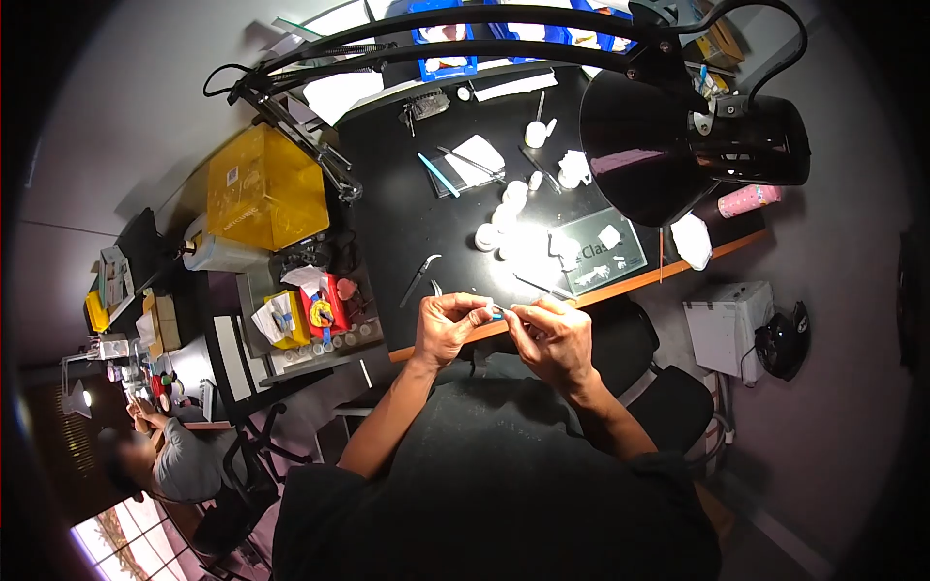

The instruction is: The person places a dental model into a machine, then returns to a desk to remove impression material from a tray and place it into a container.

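The lamp shade (639,145) looks glossy; left of it, a shiny plastic yellow box (266,189); below it, a wooden-looking desk edge (630,283).

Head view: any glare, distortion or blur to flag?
Head view: glare beside the black lamp washes out the desk around the white containers and the clear plate's near edge; head view: fisheye bending, dark rounded border; head view: co-worker's head blurred, small item between left hand and right hand too small to identify.

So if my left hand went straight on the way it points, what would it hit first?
Probably your right hand, facing the left hand across the small piece between them, though depth is unclear.
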`<state>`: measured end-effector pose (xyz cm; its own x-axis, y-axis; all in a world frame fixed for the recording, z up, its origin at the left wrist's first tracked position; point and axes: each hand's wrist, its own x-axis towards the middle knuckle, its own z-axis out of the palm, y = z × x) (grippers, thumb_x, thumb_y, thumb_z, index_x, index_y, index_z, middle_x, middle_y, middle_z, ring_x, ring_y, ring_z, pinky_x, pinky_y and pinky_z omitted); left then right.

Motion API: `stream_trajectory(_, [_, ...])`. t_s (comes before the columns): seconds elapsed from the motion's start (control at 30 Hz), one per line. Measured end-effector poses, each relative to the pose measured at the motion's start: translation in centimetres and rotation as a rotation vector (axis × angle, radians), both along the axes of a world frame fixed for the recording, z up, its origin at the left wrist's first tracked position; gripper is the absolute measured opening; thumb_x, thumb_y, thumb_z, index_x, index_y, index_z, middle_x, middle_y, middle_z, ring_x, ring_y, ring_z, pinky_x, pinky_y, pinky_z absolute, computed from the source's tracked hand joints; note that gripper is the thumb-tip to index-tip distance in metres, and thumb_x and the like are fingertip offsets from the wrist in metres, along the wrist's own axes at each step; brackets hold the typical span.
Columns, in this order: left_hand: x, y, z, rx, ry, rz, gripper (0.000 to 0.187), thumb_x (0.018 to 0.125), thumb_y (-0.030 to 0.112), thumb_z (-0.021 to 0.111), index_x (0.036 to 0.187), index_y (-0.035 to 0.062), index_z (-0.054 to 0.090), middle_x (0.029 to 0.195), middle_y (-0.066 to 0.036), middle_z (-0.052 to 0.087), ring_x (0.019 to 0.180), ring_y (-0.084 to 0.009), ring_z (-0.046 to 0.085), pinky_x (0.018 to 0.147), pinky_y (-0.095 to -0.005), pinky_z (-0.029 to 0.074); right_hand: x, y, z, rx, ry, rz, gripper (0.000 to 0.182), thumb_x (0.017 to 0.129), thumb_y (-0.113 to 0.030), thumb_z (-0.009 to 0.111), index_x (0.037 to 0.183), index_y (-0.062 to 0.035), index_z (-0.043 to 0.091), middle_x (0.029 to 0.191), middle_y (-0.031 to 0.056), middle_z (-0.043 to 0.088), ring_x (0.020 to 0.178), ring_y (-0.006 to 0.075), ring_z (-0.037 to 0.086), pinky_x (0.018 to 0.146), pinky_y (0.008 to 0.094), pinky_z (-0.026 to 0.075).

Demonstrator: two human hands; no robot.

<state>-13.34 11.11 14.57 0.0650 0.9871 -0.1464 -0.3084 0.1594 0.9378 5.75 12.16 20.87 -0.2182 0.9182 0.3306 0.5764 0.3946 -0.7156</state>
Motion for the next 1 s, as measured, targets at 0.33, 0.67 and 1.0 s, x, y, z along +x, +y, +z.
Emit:
stream_trajectory(0.33, [-1.5,0.7,0.0,0.045,0.089,-0.104,0.005,0.086,0.0,0.074,0.089,-0.0033,0.073,0.084,-0.009,0.073,0.079,-0.0135,0.068,0.078,-0.0264,0.056,0.4,1.0,-0.1,0.068,0.013,0.161,0.006,0.08,-0.012,0.077,0.084,-0.0096,0.073,0.066,0.002,0.061,0.05,0.0172,0.059,0.047,0.0294,0.045])
stream_trajectory(0.67, [-2.0,1.4,0.3,-0.004,0.063,-0.126,0.005,0.084,-0.004,0.075,0.089,-0.003,0.073,0.086,-0.009,0.072,0.081,-0.0137,0.069,0.079,-0.0263,0.057,0.2,1.4,-1.2,0.061,0.031,0.161,0.008,0.08,-0.009,0.077,0.087,-0.0075,0.074,0.071,0.0027,0.065,0.053,0.0156,0.061,0.049,0.0282,0.047])
stream_trajectory(1.0, [-3.2,2.2,-0.4,-0.026,0.193,-0.184,0.007,0.082,-0.003,0.077,0.089,-0.0025,0.074,0.085,-0.009,0.073,0.079,-0.013,0.069,0.075,-0.0253,0.057,0.2,1.8,-3.9,-0.011,0.159,0.189,0.009,0.08,-0.01,0.079,0.089,-0.006,0.076,0.071,0.0044,0.065,0.053,0.016,0.061,0.05,0.0284,0.047])
